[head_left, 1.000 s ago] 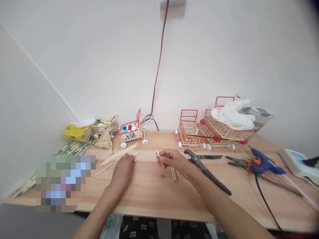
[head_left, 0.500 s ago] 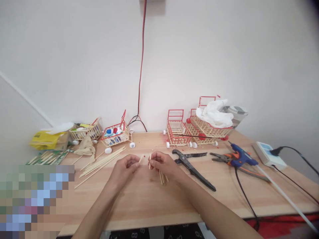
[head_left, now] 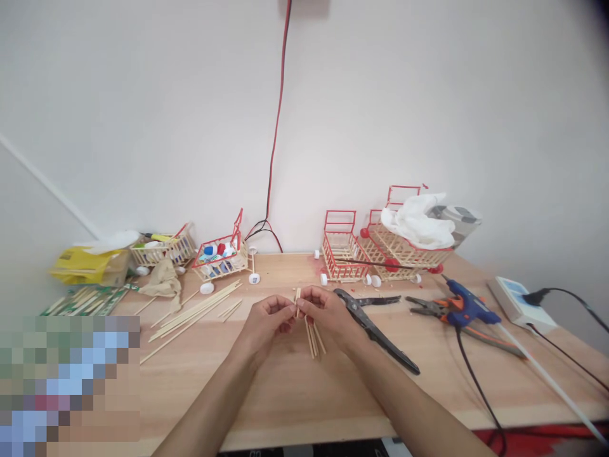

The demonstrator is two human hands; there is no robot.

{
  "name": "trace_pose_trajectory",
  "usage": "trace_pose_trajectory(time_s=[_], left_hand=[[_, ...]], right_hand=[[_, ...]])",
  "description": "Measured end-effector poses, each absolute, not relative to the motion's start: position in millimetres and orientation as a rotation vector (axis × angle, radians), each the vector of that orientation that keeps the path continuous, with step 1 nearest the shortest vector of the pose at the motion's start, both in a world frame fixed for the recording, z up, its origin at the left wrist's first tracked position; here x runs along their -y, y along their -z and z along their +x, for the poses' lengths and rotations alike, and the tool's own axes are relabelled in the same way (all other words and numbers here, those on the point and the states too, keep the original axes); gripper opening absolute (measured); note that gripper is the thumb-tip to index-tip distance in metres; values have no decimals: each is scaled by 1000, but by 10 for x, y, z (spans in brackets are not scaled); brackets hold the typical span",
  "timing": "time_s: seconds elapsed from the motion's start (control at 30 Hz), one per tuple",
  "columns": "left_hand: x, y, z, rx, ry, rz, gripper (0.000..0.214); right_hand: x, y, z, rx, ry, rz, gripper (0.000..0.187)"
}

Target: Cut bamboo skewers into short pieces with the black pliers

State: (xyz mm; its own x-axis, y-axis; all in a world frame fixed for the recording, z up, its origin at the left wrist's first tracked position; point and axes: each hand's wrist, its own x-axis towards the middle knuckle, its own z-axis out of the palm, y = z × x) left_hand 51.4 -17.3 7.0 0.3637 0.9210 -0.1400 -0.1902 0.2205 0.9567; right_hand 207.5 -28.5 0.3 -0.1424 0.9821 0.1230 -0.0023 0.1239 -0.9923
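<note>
My left hand (head_left: 270, 318) and my right hand (head_left: 324, 312) meet over the middle of the wooden table. Their fingertips pinch together around short pale wooden sticks (head_left: 298, 299), held upright side by side. Several more short sticks (head_left: 313, 339) hang down from under my right hand's fingers, slightly fanned. To the left of my left hand lie a few short cut sticks (head_left: 230, 310). Beyond those is a loose bundle of long sticks (head_left: 195, 312). Black-handled cutters (head_left: 364, 317) rest just right of my right hand, partly behind it.
Small stick-built carts (head_left: 221, 259) with red trim and white wheels line the wall, as do other carts (head_left: 345, 254) to the right. A blue glue gun (head_left: 469, 304) overlaps pliers (head_left: 428, 306) near a power strip (head_left: 521, 303). Packaged sticks (head_left: 85, 299) lie left.
My left hand has moved right, bringing its short stick against the one in my right hand. The short cut sticks left of it have come into sight. The view has shifted slightly.
</note>
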Motion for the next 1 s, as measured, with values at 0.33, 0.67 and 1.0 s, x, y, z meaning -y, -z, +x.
trace_pose_trajectory(time_s=[0.33, 0.67, 1.0], left_hand=[[197, -4, 448, -833, -811, 1022, 36], [165, 7, 500, -931, -889, 1279, 24], [17, -180, 663, -972, -825, 1515, 25]], right_hand=[[276, -11, 2076, 1303, -1259, -1079, 25], [342, -73, 2082, 1479, -935, -1144, 16], [347, -262, 2882, 1344, -66, -1591, 22]])
